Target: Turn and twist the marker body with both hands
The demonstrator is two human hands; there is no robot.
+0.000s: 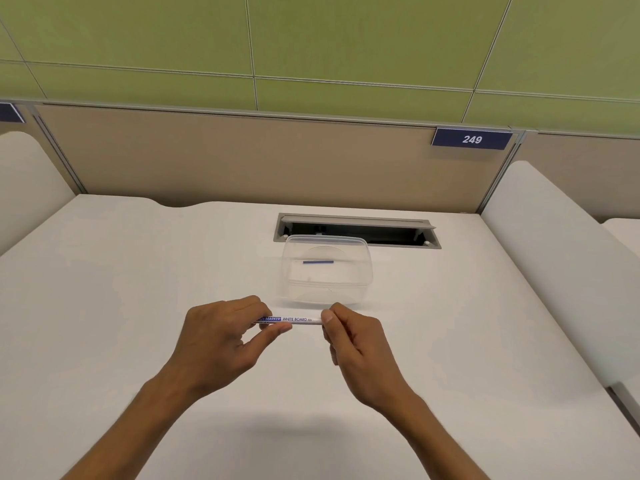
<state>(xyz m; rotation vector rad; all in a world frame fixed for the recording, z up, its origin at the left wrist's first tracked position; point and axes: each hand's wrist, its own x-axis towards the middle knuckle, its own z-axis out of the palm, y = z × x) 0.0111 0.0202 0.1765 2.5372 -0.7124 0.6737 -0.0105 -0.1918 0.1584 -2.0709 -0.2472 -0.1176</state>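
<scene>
1. Head view: a whiteboard marker (298, 320) is held level above the white surface (138, 289), just below the middle of the frame.
2. The left hand (221, 337) is curled round the marker's left end, its fingers (249, 306) over the barrel and the thumb pressed beneath it.
3. The right hand (353, 341) is pinched on the marker's right end, thumb and fingers closed together on it; whether a cap sits under that pinch cannot be told.
4. A clear plastic container (327, 268) stands just beyond the hands, near the centre of the frame, with a thin blue mark (318, 261) showing inside or on it.
5. Behind the container an open cable hatch (356, 230) is set in the surface, and a label reading 249 (471, 139) is fixed on the beige partition at the upper right.
6. Judged risk: both grips are at the very ends, so a pull apart could make the marker slip free and roll across the surface.
7. Judged risk: a sudden release could throw a hand forward into the light container and push it toward the open hatch.
8. Judged risk: an exposed tip could stain the fingers or the surface.
</scene>
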